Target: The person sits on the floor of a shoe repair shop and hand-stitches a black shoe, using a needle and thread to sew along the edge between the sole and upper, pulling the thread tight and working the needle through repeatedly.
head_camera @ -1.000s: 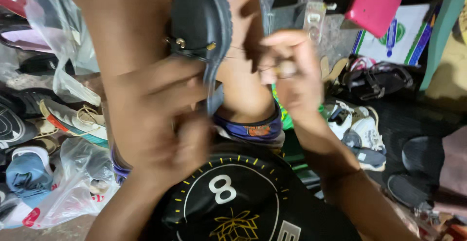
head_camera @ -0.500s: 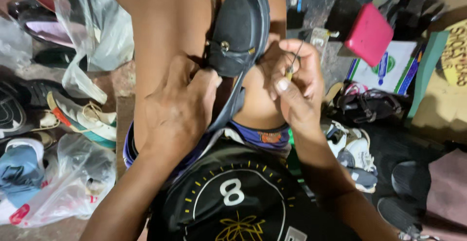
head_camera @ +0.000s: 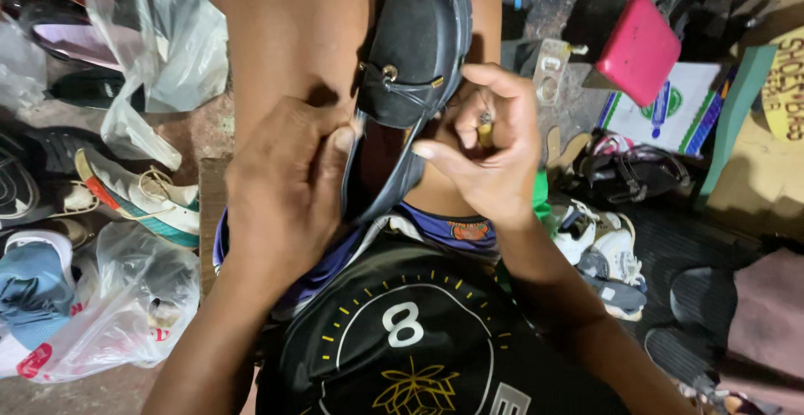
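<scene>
Nearest is the person's black shirt w/ a white number and yellow marks on it. Just past it, a bit of purple shorts.

The left hand is curled tight. Its thumb and fingers pinch the left edge of the black shoe, near the heel opening. The right hand is curled too. Its fingers pinch a small yellowish thing, too small to tell what it is. This hand sits just beside the right side of the shoe, approx. at the middle.

The black shoe lies between the two bare legs, on the person's lap, toe pointing far away. It has a small metal piece on top and a thin lace. The heel end looks pulled open.

On the left, on the floor: clear plastic bags, a blue cap, and a white shoe w/ orange and green stripes. On the right: white sneakers, dark sandals. Farther right: a pink box on a white carton w/ green and blue print.
</scene>
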